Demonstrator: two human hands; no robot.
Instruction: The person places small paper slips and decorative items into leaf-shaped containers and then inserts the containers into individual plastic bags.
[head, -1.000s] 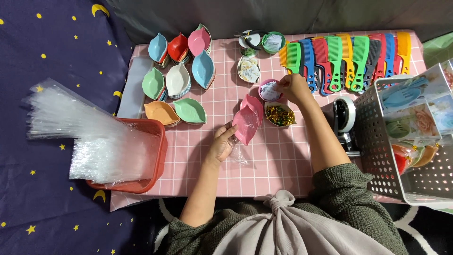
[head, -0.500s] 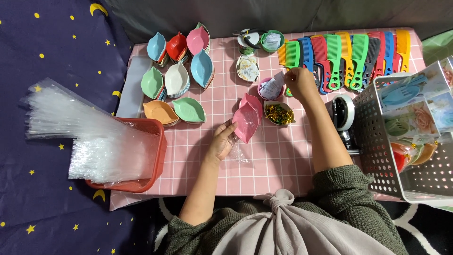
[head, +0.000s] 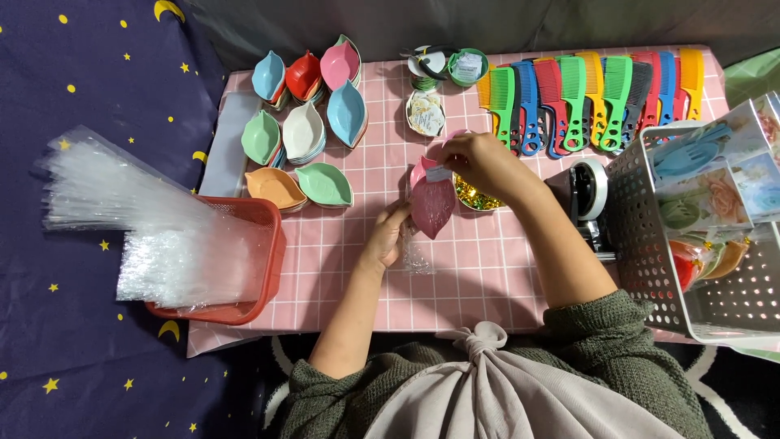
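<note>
My left hand holds a pink leaf-shaped dish wrapped in a clear plastic bag, just above the pink checked tablecloth. My right hand pinches a small white label at the top end of that dish. Under the right hand sits a small bowl of shiny gold bits, partly hidden.
Leaf-shaped dishes in several colours lie at the back left. A row of coloured combs lines the back right. A red basket holds clear bags at left. A white perforated basket and a tape dispenser stand at right.
My right hand has come back from the small containers with a white label and now meets the top of the pink dish. The left hand has kept the bagged dish nearly still.
</note>
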